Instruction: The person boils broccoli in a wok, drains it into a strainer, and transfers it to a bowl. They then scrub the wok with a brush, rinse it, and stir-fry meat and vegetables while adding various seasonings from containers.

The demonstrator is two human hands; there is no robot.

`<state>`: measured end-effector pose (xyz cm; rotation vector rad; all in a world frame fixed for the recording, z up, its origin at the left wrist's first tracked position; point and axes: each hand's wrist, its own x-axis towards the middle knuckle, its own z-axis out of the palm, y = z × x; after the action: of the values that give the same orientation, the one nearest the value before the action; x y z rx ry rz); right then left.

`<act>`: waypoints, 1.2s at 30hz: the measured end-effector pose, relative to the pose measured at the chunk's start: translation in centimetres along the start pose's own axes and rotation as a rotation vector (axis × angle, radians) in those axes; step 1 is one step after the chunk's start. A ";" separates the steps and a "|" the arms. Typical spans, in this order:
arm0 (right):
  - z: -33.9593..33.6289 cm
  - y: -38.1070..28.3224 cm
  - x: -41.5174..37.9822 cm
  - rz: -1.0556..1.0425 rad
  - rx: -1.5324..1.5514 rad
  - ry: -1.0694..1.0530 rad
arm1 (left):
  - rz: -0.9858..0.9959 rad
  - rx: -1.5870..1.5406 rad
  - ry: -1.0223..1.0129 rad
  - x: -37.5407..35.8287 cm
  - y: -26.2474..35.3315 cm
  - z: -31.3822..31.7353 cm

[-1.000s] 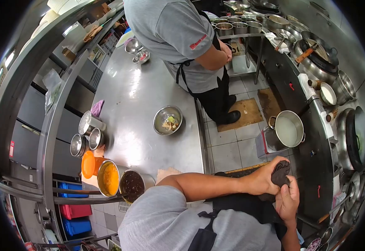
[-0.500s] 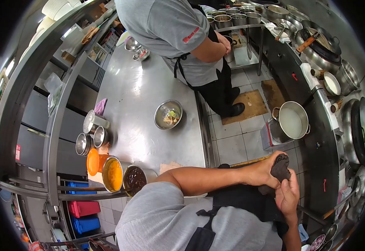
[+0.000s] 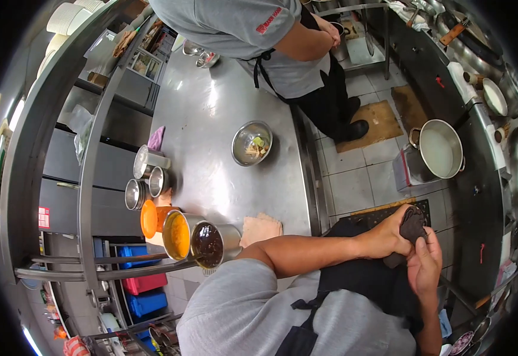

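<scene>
My left hand (image 3: 387,235) is closed around a dark, bunched cloth (image 3: 413,224) in front of my black apron. Close beside it, my right hand (image 3: 426,264) grips the lower right edge of the same cloth, fingers bent against it. Part of the dark cloth also hangs below my left hand. Nearest to the hands is a large two-handled pot (image 3: 441,148) of cloudy liquid, on a container beyond them.
A steel table (image 3: 202,127) bears a bowl of cut food (image 3: 252,143), a pot of orange liquid (image 3: 177,236), a pot of dark sauce (image 3: 209,244) and a folded cloth (image 3: 261,229). Another person (image 3: 282,47) stands beside it. Pans line the right side.
The view has shifted, so the table and bowl appear further right and higher. My hands still hold the dark cloth. The other person still stands with hands together.
</scene>
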<state>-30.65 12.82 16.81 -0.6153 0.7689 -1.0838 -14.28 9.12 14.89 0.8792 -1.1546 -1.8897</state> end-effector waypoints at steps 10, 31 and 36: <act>-19.2 7.1 8.3 0.231 -0.446 0.418 | -0.245 -0.621 0.202 3.4 -3.4 -6.6; -28.5 11.3 7.7 0.394 -1.596 0.178 | -0.044 -0.765 0.656 2.1 -7.9 -20.3; -33.6 10.5 9.8 0.362 -1.642 0.162 | 0.031 -0.816 0.605 1.5 -6.7 -20.8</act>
<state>-49.33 5.00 -13.65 -1.6505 1.7953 0.0659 0.81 1.45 1.00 0.8385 -0.0070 -1.6577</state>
